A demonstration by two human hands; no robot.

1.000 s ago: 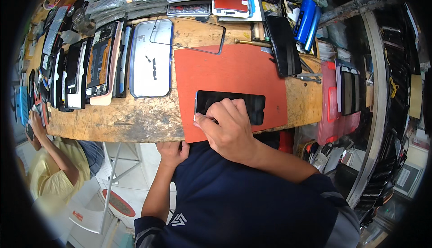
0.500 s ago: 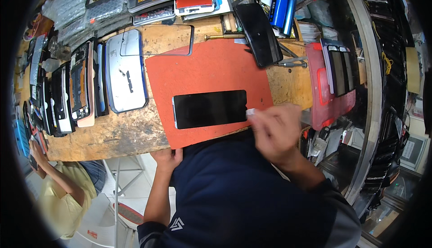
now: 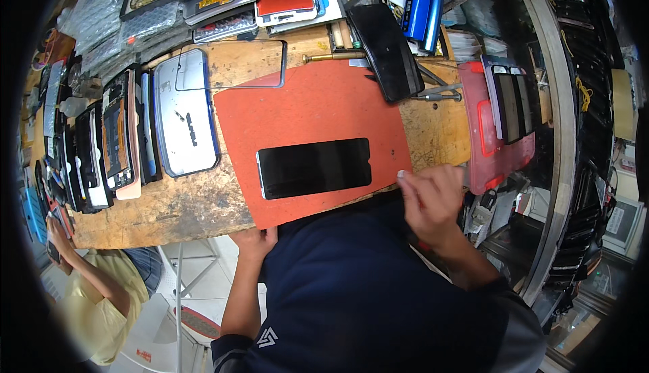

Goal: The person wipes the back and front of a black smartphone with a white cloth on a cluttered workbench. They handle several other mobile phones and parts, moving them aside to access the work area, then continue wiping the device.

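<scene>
A phone screen panel (image 3: 315,168), black and glossy with a notch at its right end, lies flat on the orange-red mat (image 3: 318,106) near the table's front edge. Right of it, apart from the panel, my right hand (image 3: 436,200) is raised with curled fingers. A small white piece (image 3: 401,175) shows at the pinched fingertips; most of it is covered. My left hand (image 3: 255,240) rests at the table's front edge, below the mat's near corner. Its fingers are hidden under the edge.
A clear-centred frame (image 3: 282,65) overlaps the mat's far left corner. Left stand a silver phone back (image 3: 186,119) and several upright phone parts. A black phone (image 3: 387,52) and screwdrivers (image 3: 439,96) lie far right, beside a pink plastic case (image 3: 481,156). Another person (image 3: 111,285) sits lower left.
My right hand has moved right, away from the screen panel's end, and the white piece shows less. The panel stays on the mat; the whole view has shifted slightly.
</scene>
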